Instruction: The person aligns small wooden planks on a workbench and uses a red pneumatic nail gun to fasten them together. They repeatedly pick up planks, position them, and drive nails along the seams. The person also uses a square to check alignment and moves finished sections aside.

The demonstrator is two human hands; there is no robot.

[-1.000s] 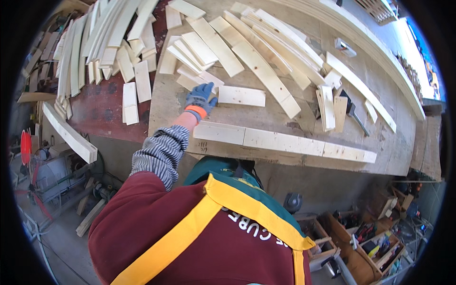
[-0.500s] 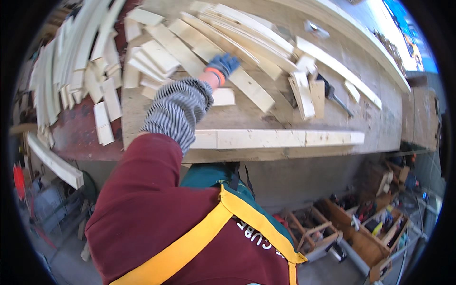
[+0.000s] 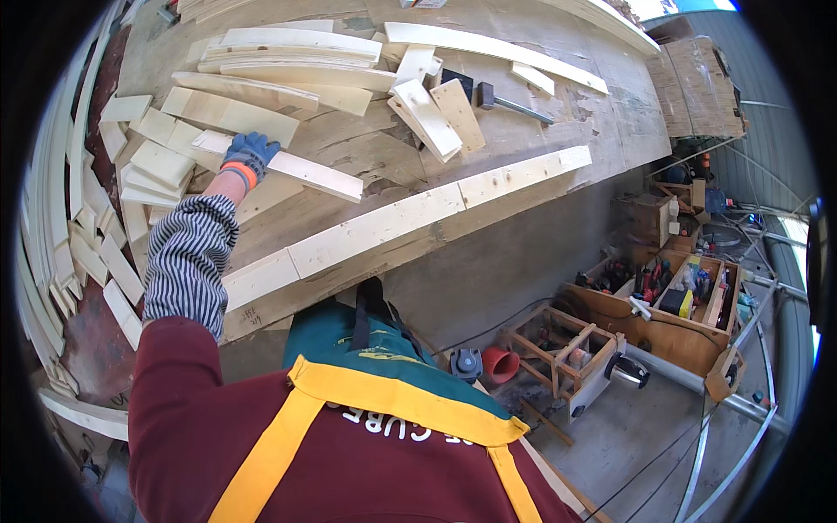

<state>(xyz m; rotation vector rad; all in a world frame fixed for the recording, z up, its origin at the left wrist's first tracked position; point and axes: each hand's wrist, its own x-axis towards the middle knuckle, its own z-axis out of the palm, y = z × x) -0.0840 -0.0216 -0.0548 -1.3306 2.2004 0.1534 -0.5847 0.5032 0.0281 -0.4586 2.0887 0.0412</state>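
A: Any hold in the gloved left hand (image 3: pixel 250 157)?

B: Yes, by the look of it: closed around a narrow, pale wooden plank (image 3: pixel 318 175), left of its middle. Seen from above with fingers (image 3: pixel 261 142) folded over the wood and little gap showing; no telling how tight, with the thumb hidden.

A: And the right hand?

B: Out of view, so can't tell.

A: Position of the plank?

B: Over the surface (image 3: pixel 623 122), slanting across loose boards (image 3: pixel 227 113). Hard to say whether touching them or just above.

A: Likely handling?

B: Probably light, stiff and dry rather than slippery, not easily broken (perhaps splintery at the corners). Best held across the narrow width, near the middle; liable to tip if held by one end.

A: Edges and room?

B: Cramped on the left, with stacked short boards (image 3: pixel 161 163) close by. Roomier to the right, over bare plywood before the leaning offcuts (image 3: pixel 427 122). Worth minding the end-to-end row of boards (image 3: pixel 379 225) along the near edge, right above the drop to the floor (image 3: pixel 610 453).
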